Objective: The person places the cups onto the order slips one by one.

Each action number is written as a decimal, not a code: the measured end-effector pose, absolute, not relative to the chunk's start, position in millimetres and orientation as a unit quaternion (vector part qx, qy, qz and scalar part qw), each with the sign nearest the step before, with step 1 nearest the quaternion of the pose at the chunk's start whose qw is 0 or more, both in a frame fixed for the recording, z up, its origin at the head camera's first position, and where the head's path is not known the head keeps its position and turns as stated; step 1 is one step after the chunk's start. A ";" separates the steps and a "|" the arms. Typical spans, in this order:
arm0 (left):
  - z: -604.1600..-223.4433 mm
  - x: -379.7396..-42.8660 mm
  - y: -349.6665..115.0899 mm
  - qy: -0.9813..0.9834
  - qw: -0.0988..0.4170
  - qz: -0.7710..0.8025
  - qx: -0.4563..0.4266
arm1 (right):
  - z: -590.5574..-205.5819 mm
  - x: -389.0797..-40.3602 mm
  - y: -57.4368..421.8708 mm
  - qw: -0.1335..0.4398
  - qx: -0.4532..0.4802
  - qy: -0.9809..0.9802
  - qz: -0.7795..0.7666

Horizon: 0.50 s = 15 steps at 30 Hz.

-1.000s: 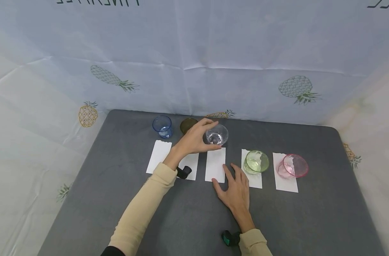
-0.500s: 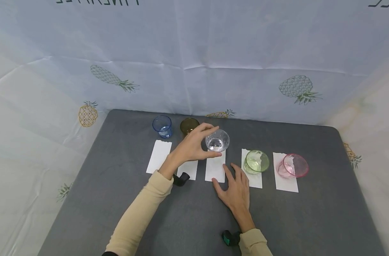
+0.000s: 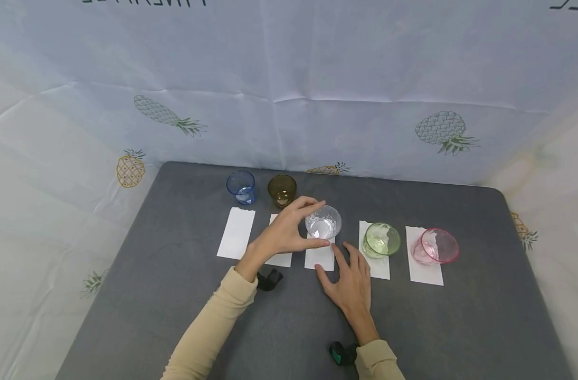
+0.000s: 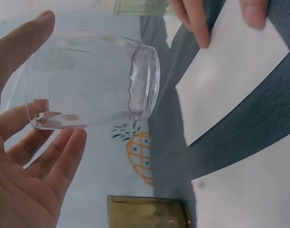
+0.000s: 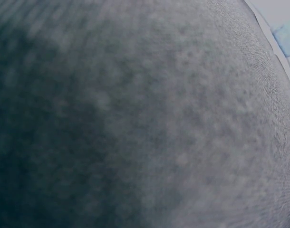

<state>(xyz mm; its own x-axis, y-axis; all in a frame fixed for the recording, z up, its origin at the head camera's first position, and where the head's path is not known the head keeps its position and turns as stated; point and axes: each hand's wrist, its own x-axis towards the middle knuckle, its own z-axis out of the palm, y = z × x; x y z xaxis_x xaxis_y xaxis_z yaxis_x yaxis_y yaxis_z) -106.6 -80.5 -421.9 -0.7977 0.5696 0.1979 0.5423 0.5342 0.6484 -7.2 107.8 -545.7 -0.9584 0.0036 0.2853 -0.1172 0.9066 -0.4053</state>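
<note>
My left hand (image 3: 286, 229) grips a clear glass (image 3: 323, 226) near its rim, thumb on one side and fingers on the other. In the left wrist view the glass (image 4: 95, 78) looks held off the table, its base apart from the paper. Below it lies a white paper slip (image 3: 319, 259), partly covered. My right hand (image 3: 349, 285) rests with spread, relaxed fingers at this slip; its fingertips (image 4: 197, 35) touch the paper in the left wrist view. The right wrist view shows mostly blurred grey tabletop (image 5: 149, 114) and no hand.
A blue glass (image 3: 241, 186) and a brown glass (image 3: 282, 189) stand at the back, behind white slips (image 3: 236, 232). To the right, a green glass (image 3: 381, 240) and a pink glass (image 3: 433, 247) each stand on a slip. A pineapple-print cloth (image 3: 289, 126) hangs behind the table.
My left hand has brought the clear glass toward me, from behind the middle slip to over its far half. The brown glass is now fully uncovered. The right hand has stayed still.
</note>
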 end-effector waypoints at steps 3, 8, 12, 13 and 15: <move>-427.4 -103.6 -78.7 0.874 0.021 0.369 0.314 | -544.8 -7.2 107.7 0.136 0.027 -0.967 0.214; -437.4 -100.2 -77.1 0.876 0.035 0.372 0.304 | -544.0 -7.0 107.7 0.132 0.025 -0.967 0.215; -441.5 -99.1 -76.6 0.875 0.039 0.376 0.301 | -544.2 -6.8 107.8 0.130 0.024 -0.967 0.216; -441.9 -98.9 -76.5 0.875 0.039 0.377 0.301 | -544.2 -6.8 107.8 0.130 0.024 -0.967 0.217; -442.9 -98.7 -76.5 0.875 0.037 0.377 0.300 | -544.6 -6.6 107.9 0.131 0.025 -0.967 0.217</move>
<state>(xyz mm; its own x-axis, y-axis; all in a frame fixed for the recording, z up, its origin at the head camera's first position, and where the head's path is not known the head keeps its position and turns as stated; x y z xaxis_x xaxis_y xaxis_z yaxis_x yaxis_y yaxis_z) -98.7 -76.5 -442.9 -0.8167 0.5537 0.1624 0.4983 0.5348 0.6824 -6.6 107.9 -544.6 -0.9645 0.0092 0.2639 -0.1045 0.9045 -0.4135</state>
